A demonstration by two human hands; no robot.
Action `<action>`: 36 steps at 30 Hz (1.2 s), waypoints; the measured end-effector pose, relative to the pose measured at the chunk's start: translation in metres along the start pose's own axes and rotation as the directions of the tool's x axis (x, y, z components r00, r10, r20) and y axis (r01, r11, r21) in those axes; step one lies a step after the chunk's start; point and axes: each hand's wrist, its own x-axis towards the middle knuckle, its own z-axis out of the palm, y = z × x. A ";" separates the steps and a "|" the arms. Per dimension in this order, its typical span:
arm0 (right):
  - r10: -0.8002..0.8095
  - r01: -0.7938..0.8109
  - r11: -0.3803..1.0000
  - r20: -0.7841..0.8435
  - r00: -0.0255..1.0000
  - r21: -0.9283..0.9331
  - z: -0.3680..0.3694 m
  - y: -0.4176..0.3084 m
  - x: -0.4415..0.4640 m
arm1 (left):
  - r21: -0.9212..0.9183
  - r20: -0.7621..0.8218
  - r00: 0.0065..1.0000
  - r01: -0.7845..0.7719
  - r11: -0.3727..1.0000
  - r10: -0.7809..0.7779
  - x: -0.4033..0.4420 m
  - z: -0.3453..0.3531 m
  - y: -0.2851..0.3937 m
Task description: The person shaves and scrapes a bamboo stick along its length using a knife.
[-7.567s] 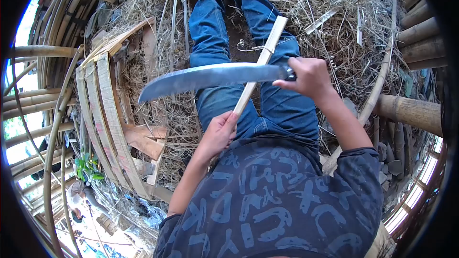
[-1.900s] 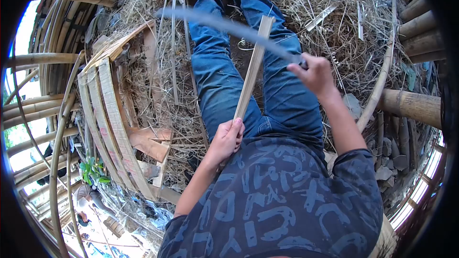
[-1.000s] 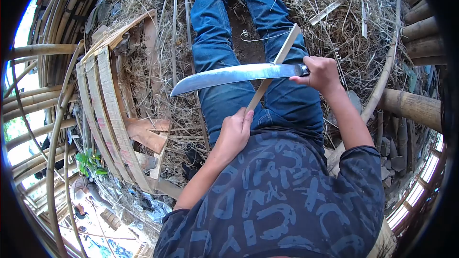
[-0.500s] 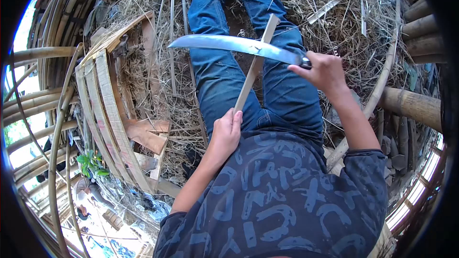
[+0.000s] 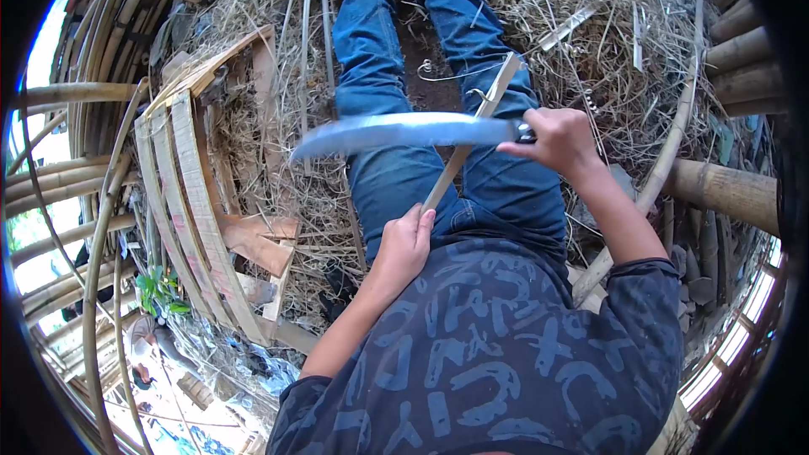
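Dry, pale straw covers the ground around two outstretched legs in blue jeans. To their left stands a slatted, light-brown wooden frame. Above the thighs, a long, curved steel machete with a black handle crosses over a narrow, pale wooden stick; contact is unclear. The right hand grips the handle, fingers wrapped round. The left hand clasps the stick's near end. A thin, pale wood curl sits on the stick beyond the blade.
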 end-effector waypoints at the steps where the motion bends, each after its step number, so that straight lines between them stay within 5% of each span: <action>1: -0.082 0.081 0.996 -0.016 0.997 -0.027 -0.009 -0.002 0.005 | 0.019 -0.008 1.000 -0.026 0.999 0.027 -0.001 -0.001 0.000; 4: 0.066 -0.067 0.998 -0.137 0.988 -0.001 0.003 0.051 0.008 | 0.076 -0.013 1.000 -0.024 0.997 0.026 -0.012 -0.011 -0.001; 7: 0.169 -0.171 0.982 -0.036 0.985 -0.080 0.001 0.053 0.013 | 0.019 -0.027 1.000 0.011 1.000 -0.010 -0.003 -0.016 0.001; 12: -0.041 0.040 0.999 -0.036 0.998 -0.025 -0.009 0.026 0.010 | 0.032 -0.050 0.996 -0.067 0.997 0.069 -0.001 -0.010 -0.007; 14: 0.123 -0.117 0.992 -0.157 0.980 0.048 0.005 0.059 0.009 | 0.057 -0.043 0.999 -0.015 0.998 0.018 -0.014 -0.017 -0.005; 16: 0.374 -0.377 0.911 -0.051 0.926 -0.166 0.005 0.086 0.004 | 0.043 -0.057 0.998 0.009 0.999 -0.007 -0.017 -0.022 -0.006; 19: 0.556 -0.540 0.815 0.020 0.831 -0.210 0.001 0.090 0.000 | 0.067 -0.122 0.989 -0.074 0.995 0.082 -0.015 -0.024 -0.010; 24: 0.701 -0.708 0.686 0.108 0.705 0.171 0.021 0.053 -0.038 | -0.077 -0.059 0.996 -0.064 0.995 0.060 0.003 -0.021 -0.025; 27: 0.751 -0.722 0.348 0.283 0.597 0.598 0.055 0.017 -0.061 | -0.482 0.354 0.889 0.440 0.758 -0.291 0.013 -0.032 -0.013; 28: 0.760 -0.675 0.155 0.349 0.548 0.722 0.057 -0.002 -0.060 | -0.475 0.349 0.889 0.441 0.762 -0.297 0.017 -0.034 -0.017; 30: 0.753 -0.653 0.201 0.311 0.579 0.731 0.054 -0.006 -0.060 | -0.548 0.473 0.867 0.429 0.718 -0.157 0.022 -0.037 -0.031; 31: 0.748 -0.634 0.255 0.266 0.608 0.730 0.052 -0.008 -0.062 | -0.514 0.423 0.904 0.297 0.804 -0.063 0.026 -0.034 -0.032; 36: 0.723 -0.568 0.161 0.295 0.625 0.807 0.047 -0.017 -0.045 | -0.598 0.330 0.943 0.183 0.780 0.032 0.038 -0.020 -0.041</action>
